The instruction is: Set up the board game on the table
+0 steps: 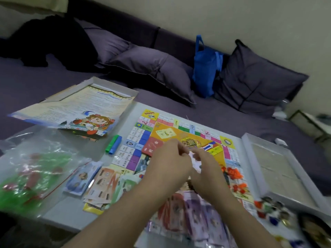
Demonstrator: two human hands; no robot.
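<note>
The colourful game board [161, 133] lies open on the grey table [100, 153]. Over its middle, my left hand [170, 158] and my right hand [204, 163] meet, fingers curled, and pinch a small whitish item [194, 158] between them; blur hides what it is. Stacks of paper play money [105, 183] lie at the board's near left and under my forearms [193, 217]. Orange pieces [234, 173] sit on the board's right edge. Small coloured tokens [272, 210] lie at the near right.
A rule sheet [77, 111] lies over the open box lid [114, 85] at far left. Green and blue markers [113, 144] lie beside the board. A clear bag of green and red pieces [32, 176] is at left, a white box tray [279, 169] at right. Cushions and a blue bag [206, 68] sit behind.
</note>
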